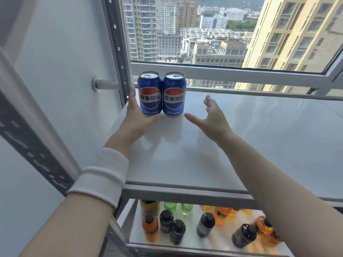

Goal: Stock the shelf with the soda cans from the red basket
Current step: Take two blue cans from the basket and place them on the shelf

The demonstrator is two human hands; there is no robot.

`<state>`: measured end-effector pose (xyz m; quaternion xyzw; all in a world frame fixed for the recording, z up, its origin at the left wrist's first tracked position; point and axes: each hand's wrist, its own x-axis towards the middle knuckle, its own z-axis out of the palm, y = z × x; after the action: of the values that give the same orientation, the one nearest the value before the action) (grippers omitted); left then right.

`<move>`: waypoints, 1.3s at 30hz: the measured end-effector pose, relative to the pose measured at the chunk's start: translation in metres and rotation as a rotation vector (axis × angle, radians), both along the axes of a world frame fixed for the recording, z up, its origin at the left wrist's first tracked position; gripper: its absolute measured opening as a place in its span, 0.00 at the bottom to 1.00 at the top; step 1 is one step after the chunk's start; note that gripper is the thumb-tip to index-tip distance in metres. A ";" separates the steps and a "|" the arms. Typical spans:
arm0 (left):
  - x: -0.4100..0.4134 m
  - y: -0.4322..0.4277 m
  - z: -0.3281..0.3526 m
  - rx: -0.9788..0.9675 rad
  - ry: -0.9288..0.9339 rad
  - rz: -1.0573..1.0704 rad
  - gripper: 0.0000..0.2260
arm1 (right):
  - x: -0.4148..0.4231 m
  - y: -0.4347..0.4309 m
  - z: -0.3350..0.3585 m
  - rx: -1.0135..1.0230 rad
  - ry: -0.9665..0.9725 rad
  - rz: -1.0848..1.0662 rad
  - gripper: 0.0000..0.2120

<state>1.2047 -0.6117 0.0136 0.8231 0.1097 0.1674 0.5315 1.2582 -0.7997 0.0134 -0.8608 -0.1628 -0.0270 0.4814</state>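
The left can (150, 93) and right can (174, 94) are stood upright and touching at the back-left corner of the top shelf (241, 136). The left can is wrapped by the left hand (134, 112), with the perforated upright (117, 43) just beside it. The right hand (211, 117) is held wide open near the right can with nothing gripped, loads of bare shelf is left to the right, and bottles (205, 224) are crowded on the lower shelf (213, 240).

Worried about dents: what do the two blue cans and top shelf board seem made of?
Probably aluminium: left Pepsi can and right Pepsi can, glossy blue print, silvery lids with pull tabs. Painted metal or laminate, unclear: top shelf board, smooth, pale, faintly mirrors the cans.
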 end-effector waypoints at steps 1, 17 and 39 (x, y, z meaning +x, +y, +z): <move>-0.009 -0.007 0.000 0.026 -0.005 0.024 0.44 | -0.010 -0.009 0.000 -0.029 -0.024 0.004 0.43; -0.164 -0.185 -0.014 0.386 -0.007 -0.021 0.26 | -0.171 -0.167 -0.023 -0.317 -0.294 0.070 0.37; -0.294 -0.273 -0.249 0.237 0.492 -0.256 0.22 | -0.328 -0.282 -0.265 -0.501 0.362 0.001 0.33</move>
<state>0.9111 -0.8845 -0.2350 0.9024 0.1103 -0.0937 0.4059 0.9305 -1.0816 -0.2517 -0.9434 -0.0767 0.1678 0.2756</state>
